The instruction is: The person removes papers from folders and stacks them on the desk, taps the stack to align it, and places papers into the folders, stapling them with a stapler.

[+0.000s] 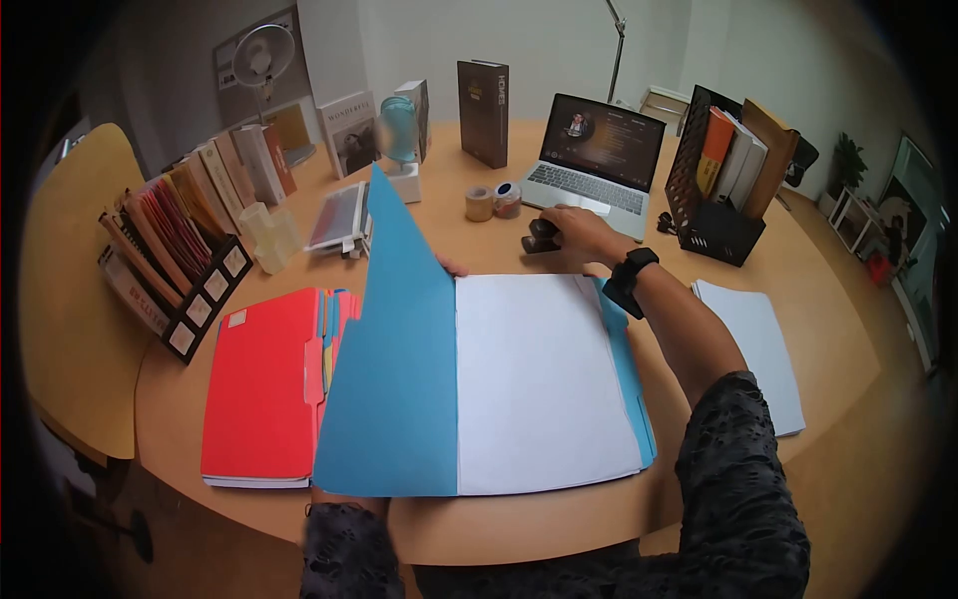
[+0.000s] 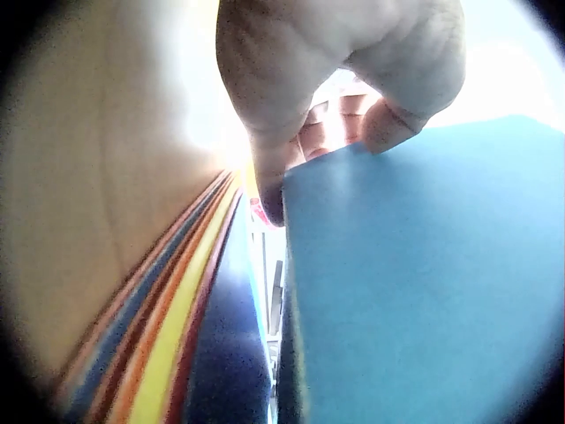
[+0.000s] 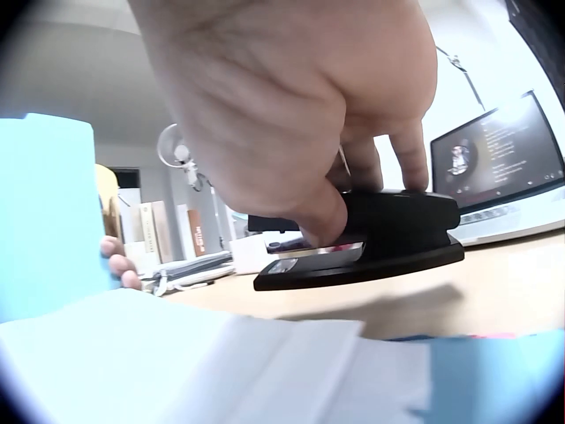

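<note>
A blue folder (image 1: 394, 389) lies spread in front of me, its left cover raised and a stack of white paper (image 1: 544, 384) inside. My left hand (image 2: 344, 49) pinches the edge of the raised cover. In the head view that hand is mostly hidden behind the cover, with only fingertips (image 1: 454, 267) showing. My right hand (image 1: 584, 235) holds a black stapler (image 3: 402, 234) from above, just beyond the folder's far edge. The stapler hangs over the table with its shadow beneath, near the laptop (image 1: 589, 165).
Red folders (image 1: 264, 389) are stacked on the left, with more white paper (image 1: 753, 349) on the right. Tape rolls (image 1: 480, 204) sit behind the folder. A file rack (image 1: 205, 299) stands at the left and a black magazine holder (image 1: 718, 235) at the back right.
</note>
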A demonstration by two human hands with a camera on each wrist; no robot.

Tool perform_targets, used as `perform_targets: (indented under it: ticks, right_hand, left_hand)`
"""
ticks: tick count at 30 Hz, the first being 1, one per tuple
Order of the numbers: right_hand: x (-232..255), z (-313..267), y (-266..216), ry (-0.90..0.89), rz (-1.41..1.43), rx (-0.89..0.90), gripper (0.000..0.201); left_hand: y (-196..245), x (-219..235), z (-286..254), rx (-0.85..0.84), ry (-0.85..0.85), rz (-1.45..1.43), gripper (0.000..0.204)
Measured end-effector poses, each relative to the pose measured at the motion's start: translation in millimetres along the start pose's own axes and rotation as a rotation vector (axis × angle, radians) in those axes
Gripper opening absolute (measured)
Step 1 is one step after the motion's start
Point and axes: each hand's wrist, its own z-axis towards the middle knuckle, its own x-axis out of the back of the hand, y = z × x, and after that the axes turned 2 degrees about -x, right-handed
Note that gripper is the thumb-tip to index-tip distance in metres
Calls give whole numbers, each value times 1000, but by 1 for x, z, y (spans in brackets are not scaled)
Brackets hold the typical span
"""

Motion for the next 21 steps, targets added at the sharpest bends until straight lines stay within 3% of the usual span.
perform_targets:
  ticks: [2, 3, 21]
  right_hand:
    - [26, -13, -38, -102, 67, 42, 27]
    - [11, -7, -30, -65, 42, 122, 27]
    - [8, -25, -60, -128, -53, 304, 33]
  left_hand:
    - [0, -5, -2, 1, -6, -2, 27]
    - [1, -7, -2, -2, -8, -1, 27]
    - [35, -25, 30, -131, -44, 14, 27]
